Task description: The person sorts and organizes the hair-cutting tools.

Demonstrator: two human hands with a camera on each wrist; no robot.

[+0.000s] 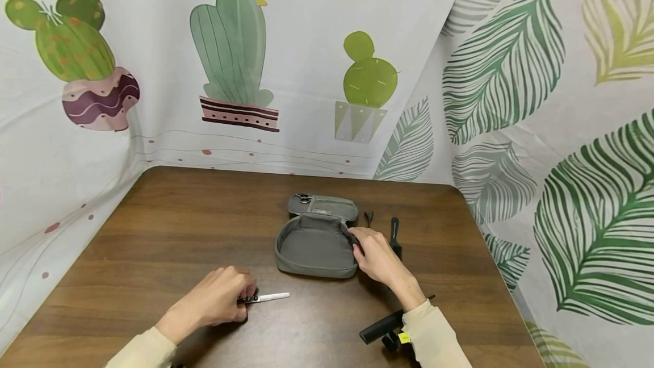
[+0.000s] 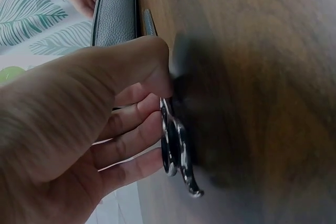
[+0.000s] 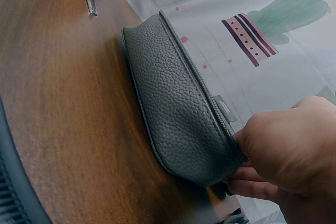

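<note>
My left hand (image 1: 217, 297) pinches a pair of thinning scissors (image 1: 273, 297) low over the table, the toothed blade pointing right. In the left wrist view, the scissors' finger loops (image 2: 176, 150) hang below the fingertips. My right hand (image 1: 378, 254) grips the right side wall of a grey zip case (image 1: 317, 270), thumb at the rim and fingers outside. The case lies unzipped, its lid (image 1: 337, 204) folded back away from me and its main compartment bare. A second pair of scissors (image 1: 304, 198) sits at the lid's left end.
Right of the case lie a small black clip (image 1: 369, 217) and a black comb-like tool (image 1: 394, 231). By the right forearm are a long black object (image 1: 380, 327) and a small black piece with a yellow label (image 1: 392, 341). Patterned cloth hangs behind the wooden table (image 1: 204, 209).
</note>
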